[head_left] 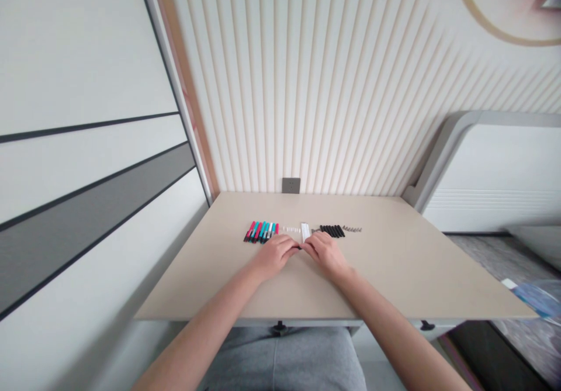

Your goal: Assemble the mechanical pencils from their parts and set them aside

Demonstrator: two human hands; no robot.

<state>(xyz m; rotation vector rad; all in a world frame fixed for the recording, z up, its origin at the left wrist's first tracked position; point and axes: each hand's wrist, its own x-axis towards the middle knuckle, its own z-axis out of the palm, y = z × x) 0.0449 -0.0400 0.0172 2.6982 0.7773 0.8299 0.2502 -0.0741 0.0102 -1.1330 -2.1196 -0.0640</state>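
Observation:
My left hand (276, 255) and my right hand (326, 253) meet fingertip to fingertip over the middle of the table. Both are closed in a pinch on a small black piece (300, 248), mostly covered by the fingers; its kind cannot be made out. Just beyond the fingers lies a bundle of thin white sticks (305, 231), partly hidden by my right hand. A row of red, teal and white pen-like barrels with dark ends (262, 231) lies past my left hand. Black tubes (332, 231) lie side by side beyond my right hand.
Small whitish pieces (290, 229) lie between the coloured barrels and the sticks. Small dark grey pieces (352, 228) form a line right of the tubes. The beige table (394, 274) backs onto a ribbed wall with a socket (291, 185). A bed (504, 169) stands to the right.

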